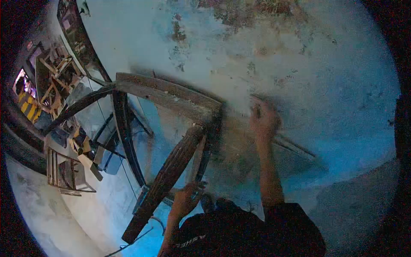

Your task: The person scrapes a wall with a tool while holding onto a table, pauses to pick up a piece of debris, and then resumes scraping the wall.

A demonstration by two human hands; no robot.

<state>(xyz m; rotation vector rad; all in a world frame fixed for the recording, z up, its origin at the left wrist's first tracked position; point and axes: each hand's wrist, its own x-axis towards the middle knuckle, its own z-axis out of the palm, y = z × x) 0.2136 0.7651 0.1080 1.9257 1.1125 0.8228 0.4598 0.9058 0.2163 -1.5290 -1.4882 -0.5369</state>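
Observation:
A dark wooden furniture frame (pixel 169 95) stands in front of me, its broad upper rail running toward the wall. From the rail's right end a thick, grooved wooden leg (pixel 165 184) slants down to the left. My left hand (pixel 185 201) is low beside this leg, its fingers closed around a slimmer dark bar of the frame. To the right of the frame, my right hand (pixel 265 119) is raised in front of the wall with its fingers curled together. Motion blurs that hand, and I cannot tell what is in it.
The pale wall (pixel 334 94) has dark stained, peeling patches. Further left are stacked wooden furniture parts (pixel 55 85), a small slatted wooden frame (pixel 68 171) and a person in yellow and dark clothing (pixel 29 107). A thin dark cable (pixel 132 242) crosses the floor by the leg.

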